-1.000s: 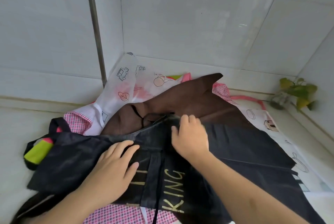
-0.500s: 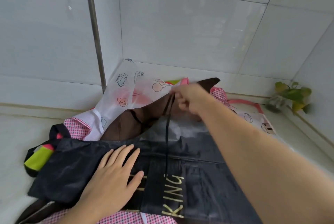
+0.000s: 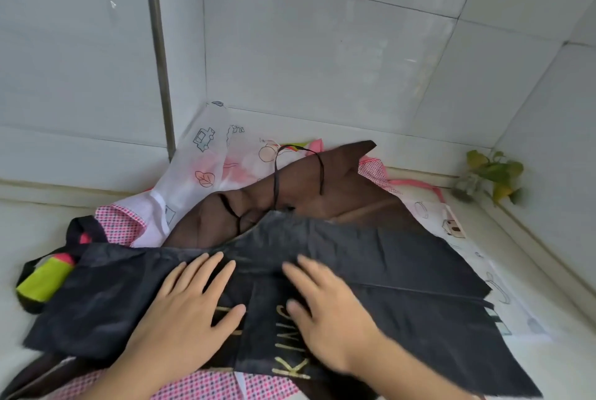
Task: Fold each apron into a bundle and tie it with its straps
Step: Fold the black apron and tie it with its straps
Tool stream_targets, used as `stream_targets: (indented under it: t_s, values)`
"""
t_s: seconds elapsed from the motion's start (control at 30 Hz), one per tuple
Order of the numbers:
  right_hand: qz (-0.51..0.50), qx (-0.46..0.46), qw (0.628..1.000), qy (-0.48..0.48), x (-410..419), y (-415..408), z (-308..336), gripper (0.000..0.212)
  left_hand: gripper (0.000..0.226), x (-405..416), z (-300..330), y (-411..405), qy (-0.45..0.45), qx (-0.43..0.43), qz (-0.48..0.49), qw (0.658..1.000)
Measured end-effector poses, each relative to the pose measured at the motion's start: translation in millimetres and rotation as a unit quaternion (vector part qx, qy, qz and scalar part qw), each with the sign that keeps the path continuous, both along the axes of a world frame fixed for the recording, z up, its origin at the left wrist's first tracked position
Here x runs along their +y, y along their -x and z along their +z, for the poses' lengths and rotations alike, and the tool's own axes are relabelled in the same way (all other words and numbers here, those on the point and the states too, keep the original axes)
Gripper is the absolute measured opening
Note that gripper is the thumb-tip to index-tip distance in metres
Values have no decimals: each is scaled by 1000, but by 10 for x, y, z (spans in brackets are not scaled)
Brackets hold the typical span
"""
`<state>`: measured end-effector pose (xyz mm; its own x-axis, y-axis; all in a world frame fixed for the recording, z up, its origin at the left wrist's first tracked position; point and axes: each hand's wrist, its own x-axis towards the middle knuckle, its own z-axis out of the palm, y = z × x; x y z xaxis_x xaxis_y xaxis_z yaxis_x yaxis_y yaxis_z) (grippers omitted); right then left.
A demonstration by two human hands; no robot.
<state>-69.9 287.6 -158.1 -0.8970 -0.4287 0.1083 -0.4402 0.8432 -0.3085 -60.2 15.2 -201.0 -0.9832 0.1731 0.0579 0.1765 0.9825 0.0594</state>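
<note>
I press both hands — left hand (image 3: pixel 190 306), right hand (image 3: pixel 325 309), fingers spread flat — on the black apron (image 3: pixel 403 274), pinning it for folding; its strap (image 3: pixel 276 174) lies loose beyond.

Tiled corner, daylight.
Pale grey wall tiles (image 3: pixel 322 54), metal pipe (image 3: pixel 159 54) upright at left, leafy plant (image 3: pixel 493 174) by right wall.

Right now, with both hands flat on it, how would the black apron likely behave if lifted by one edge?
The black apron would probably drape limply: it lies creased over the pile. It looks thin and light. Its sheen suggests it may slide under the left hand and right hand.
</note>
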Motion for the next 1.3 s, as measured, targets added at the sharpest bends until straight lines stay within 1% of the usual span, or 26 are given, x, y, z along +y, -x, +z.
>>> stream_targets:
  t_s: [0.07, 0.1, 0.2, 0.27, 0.33, 0.37, 0.4, 0.43, 0.47, 0.5, 0.53, 0.57, 0.63, 0.7, 0.73, 0.77, 0.83, 0.93, 1.03, 1.07, 1.13, 1.17, 1.2, 1.23, 1.27, 1.3]
  values:
    - [-59, -22, 995, -73, 311, -152, -225, 57, 80, -6, -20, 14, 9, 6, -3, 1000]
    - [-102, -18, 991, -87, 492, -150, -254, 56, 82, -10, -22, 18, 9, 9, -4, 1000]
    - [-215, -22, 971, -102, 1067, -93, -236, 58, 87, 21, 10, 12, -10, 9, -10, 1000]
    - [-278, -44, 955, -92, 1325, -131, -249, 59, 86, 39, 58, 3, -29, -1, -16, 999]
    - [-315, -25, 940, -125, 1389, -243, -202, 67, 81, 63, 124, -19, -32, -10, -16, 999]
    - [-298, 3, 946, -131, 1362, -315, -144, 73, 77, 96, 185, -56, -20, -5, -23, 1000]
    - [-247, 27, 962, -110, 1299, -396, -94, 75, 71, 157, 261, -108, -23, 3, -36, 999]
    - [-175, 27, 982, -67, 1203, -495, -37, 73, 64, 237, 333, -175, -30, 21, -55, 998]
    - [-96, 6, 995, -24, 1091, -587, 26, 71, 56, 345, 392, -245, -59, 21, -79, 995]
    - [-26, -23, 999, -6, 970, -683, 75, 70, 50, 453, 430, -333, -96, 17, -101, 990]
    - [23, -34, 999, -22, 865, -758, 106, 69, 50, 565, 470, -406, -128, -16, -118, 985]
    - [55, -8, 997, -49, 801, -800, 85, 65, 55, 668, 494, -476, -143, -48, -130, 980]
    - [76, 61, 992, -82, 731, -832, 8, 46, 66, 815, 477, -577, -99, -78, -155, 980]
    - [79, 100, 988, -88, 719, -834, -57, 25, 68, 879, 476, -652, -56, -100, -157, 981]
    - [74, 116, 986, -90, 723, -832, -81, 17, 67, 877, 466, -681, -50, -99, -152, 982]
    - [63, 123, 986, -95, 732, -833, -98, 14, 64, 873, 461, -703, -54, -91, -147, 984]
    - [18, 129, 985, -114, 768, -832, -96, 25, 58, 857, 438, -729, -58, -49, -138, 988]
    - [-41, 130, 979, -153, 860, -859, -45, 40, 49, 774, 451, -706, -36, 1, -126, 991]
    - [-103, 120, 973, -170, 1064, -895, -96, 50, 66, 625, 554, -688, -12, 13, -75, 997]
    - [-133, 110, 970, -169, 1135, -927, -83, 50, 66, 561, 586, -687, 13, 9, -58, 998]
    - [-187, 86, 964, -169, 1300, -942, -51, 45, 54, 430, 639, -714, 48, 8, -18, 999]
    - [-203, 56, 961, -178, 1398, -947, -9, 44, 45, 360, 679, -733, 68, -1, 5, 998]
    - [-206, 27, 961, -180, 1491, -958, 63, 42, 37, 283, 737, -727, 85, -15, 25, 996]
    - [-205, 6, 963, -177, 1587, -951, 148, 34, 26, 190, 794, -699, 88, -32, 46, 994]
    - [-198, -10, 967, -160, 1680, -940, 247, 21, 16, 98, 874, -660, 66, -46, 54, 995]
    - [-187, -32, 973, -133, 1788, -922, 339, 14, 17, -4, 966, -612, 22, -63, 47, 997]
